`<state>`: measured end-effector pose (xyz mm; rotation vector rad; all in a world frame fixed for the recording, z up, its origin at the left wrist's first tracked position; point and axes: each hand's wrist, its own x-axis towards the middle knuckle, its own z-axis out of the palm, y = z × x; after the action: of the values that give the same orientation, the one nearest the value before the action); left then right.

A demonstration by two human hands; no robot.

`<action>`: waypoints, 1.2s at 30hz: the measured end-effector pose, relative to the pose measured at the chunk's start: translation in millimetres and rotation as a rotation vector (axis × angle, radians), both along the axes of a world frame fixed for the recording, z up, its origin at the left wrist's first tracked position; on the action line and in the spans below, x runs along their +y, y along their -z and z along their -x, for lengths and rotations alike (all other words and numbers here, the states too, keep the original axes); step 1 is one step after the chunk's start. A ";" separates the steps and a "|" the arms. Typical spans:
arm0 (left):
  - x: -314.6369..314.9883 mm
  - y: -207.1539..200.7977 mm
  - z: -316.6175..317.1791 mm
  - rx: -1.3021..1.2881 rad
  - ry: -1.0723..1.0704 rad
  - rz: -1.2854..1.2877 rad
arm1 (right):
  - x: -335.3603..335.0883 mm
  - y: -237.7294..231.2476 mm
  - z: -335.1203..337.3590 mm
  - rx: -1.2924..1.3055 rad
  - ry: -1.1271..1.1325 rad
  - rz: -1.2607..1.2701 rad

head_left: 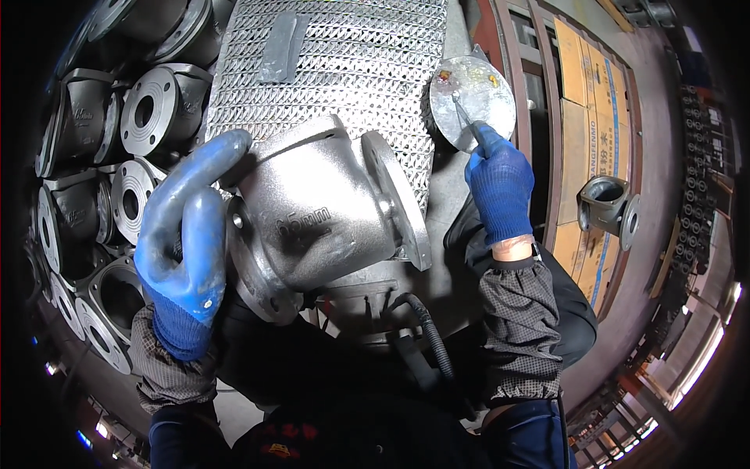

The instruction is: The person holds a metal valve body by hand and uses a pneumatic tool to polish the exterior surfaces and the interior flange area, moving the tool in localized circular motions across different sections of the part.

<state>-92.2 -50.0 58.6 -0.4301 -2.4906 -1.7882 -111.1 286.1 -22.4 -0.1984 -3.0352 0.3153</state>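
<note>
A grey cast-metal valve body with round bolt flanges at both ends lies tilted in front of me, raised size markings on its side. My left hand, in a blue coated glove, curls against its left end, the forefinger reaching over the upper edge. My right hand, also gloved in blue, is closed on a thin pointed metal tool. The tool's tip rests on or just over a round metal plate. Small red and yellow dabs of paste sit near the plate's far edge.
Several similar valve bodies are stacked at the left. Behind the work lies a silvery mesh-patterned sheet with a grey flat strip on it. On flattened cardboard at the right stands another casting. A dark hose curves below.
</note>
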 end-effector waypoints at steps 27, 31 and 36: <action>-9.9 1.9 -7.9 -0.114 -0.058 -0.168 | -31.0 20.1 -20.6 -0.060 0.075 -0.147; -7.3 -6.3 -5.0 -0.131 -0.040 -0.173 | -36.0 13.3 -26.2 -0.270 0.121 -0.200; -15.7 1.0 -9.6 -0.098 -0.051 -0.156 | -29.3 27.6 -34.2 -0.135 0.107 0.111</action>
<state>-82.6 -65.7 57.6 -0.2748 -2.3748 -2.0110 -76.9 256.8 -50.0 -0.4044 -3.1254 0.4812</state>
